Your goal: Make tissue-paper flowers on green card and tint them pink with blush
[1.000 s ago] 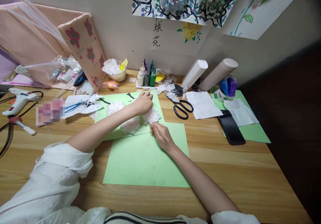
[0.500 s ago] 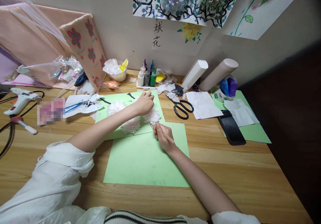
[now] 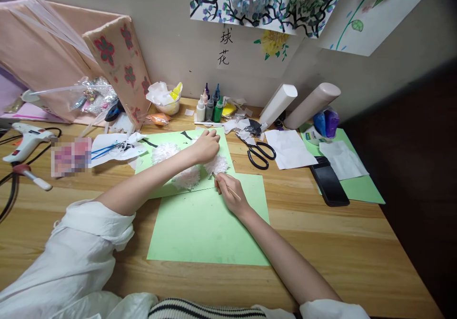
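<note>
My right hand (image 3: 231, 194) is closed in a pen-like grip round a thin pale wooden stick (image 3: 233, 193). Its tip points at a fluffy whitish-pink paper flower (image 3: 216, 165) and is hidden by my fingers. Curled fingers of my left hand (image 3: 207, 147) rest on the upper green sheet (image 3: 152, 190), just above that flower; what they pinch, if anything, is out of sight. Two more fluffy flowers, one at the left (image 3: 164, 152) and one below my forearm (image 3: 187, 178), lie on this sheet with black painted strokes (image 3: 150, 143). A second green sheet (image 3: 200, 233) lies beneath it.
Black-handled scissors (image 3: 261, 155), white paper (image 3: 290, 149) and a phone (image 3: 330, 183) lie to the right. Small paint bottles (image 3: 209, 109) and a tissue-filled bowl (image 3: 169, 102) stand along the wall. A glue gun (image 3: 26, 140) with its cable is at far left.
My right hand has shifted slightly left and up, and the stick is turned a little in its grip. My left hand stays in place.
</note>
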A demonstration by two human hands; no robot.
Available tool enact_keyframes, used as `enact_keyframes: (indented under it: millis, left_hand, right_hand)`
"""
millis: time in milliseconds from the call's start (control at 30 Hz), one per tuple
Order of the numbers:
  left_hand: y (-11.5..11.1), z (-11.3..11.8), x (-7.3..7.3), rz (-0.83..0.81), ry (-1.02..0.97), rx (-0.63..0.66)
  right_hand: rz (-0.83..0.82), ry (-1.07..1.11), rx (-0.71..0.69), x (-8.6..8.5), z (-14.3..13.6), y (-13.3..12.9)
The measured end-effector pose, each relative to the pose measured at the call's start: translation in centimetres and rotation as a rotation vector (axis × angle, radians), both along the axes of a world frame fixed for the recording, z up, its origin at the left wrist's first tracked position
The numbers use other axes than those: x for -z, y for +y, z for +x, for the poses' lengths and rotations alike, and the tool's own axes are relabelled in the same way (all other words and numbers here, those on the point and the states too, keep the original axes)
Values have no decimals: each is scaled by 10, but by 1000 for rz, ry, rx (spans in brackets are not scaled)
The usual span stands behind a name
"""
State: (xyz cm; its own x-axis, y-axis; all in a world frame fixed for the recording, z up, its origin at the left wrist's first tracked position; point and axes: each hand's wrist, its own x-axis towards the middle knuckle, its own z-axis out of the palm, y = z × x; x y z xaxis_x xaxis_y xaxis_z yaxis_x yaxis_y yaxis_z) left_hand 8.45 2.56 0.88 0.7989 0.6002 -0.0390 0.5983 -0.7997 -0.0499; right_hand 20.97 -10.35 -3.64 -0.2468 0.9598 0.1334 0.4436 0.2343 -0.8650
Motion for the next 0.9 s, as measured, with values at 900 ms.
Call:
enact_keyframes:
  millis: [900]
  left_hand:
    - [-155,-51,43,132,-591,-41]
  right_hand:
    - [168,141,64,9,17,-1]
